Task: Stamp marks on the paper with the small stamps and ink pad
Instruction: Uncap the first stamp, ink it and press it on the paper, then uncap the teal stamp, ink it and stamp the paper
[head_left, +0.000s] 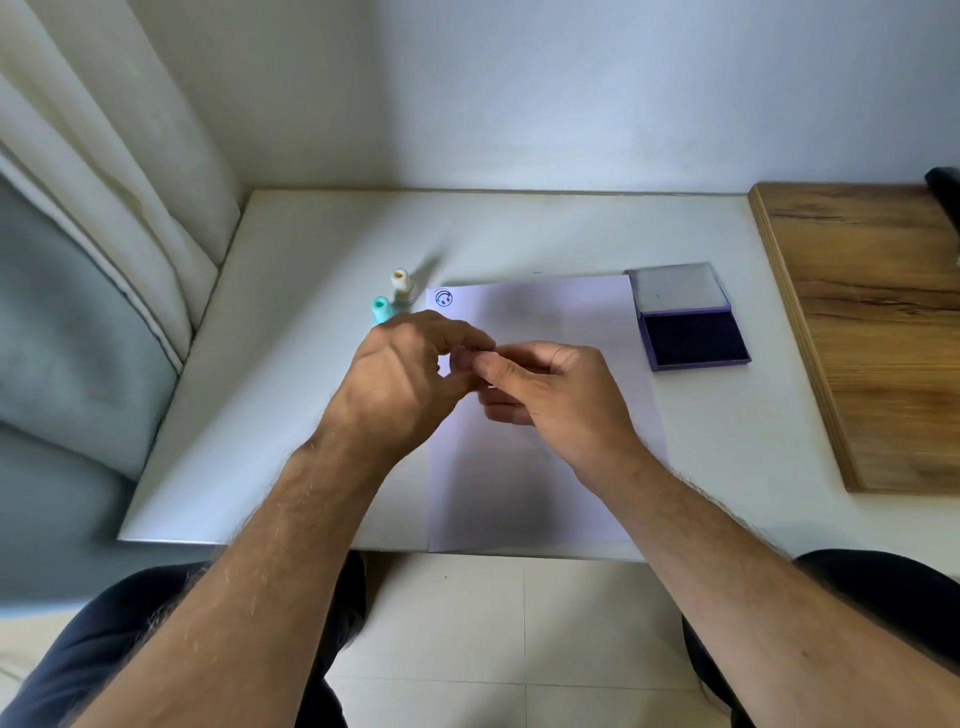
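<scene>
A white sheet of paper (540, 467) lies on the white table (311, 249) with one round blue stamp mark (443, 298) in its far left corner. Left of that corner stand a cream stamp (401, 286) and a teal stamp (382, 310). The open purple ink pad (693, 340) sits beside the paper's far right corner, lid folded back. My left hand (402, 379) and my right hand (550, 395) meet fingertip to fingertip above the paper. Their fingers pinch together around something small that is mostly hidden.
A wooden board (872, 332) lies along the table's right side with a dark object (945, 192) at its far end. A curtain (104, 182) and grey upholstery (62, 338) border the left. My legs and the tiled floor (519, 623) show below the table's front edge.
</scene>
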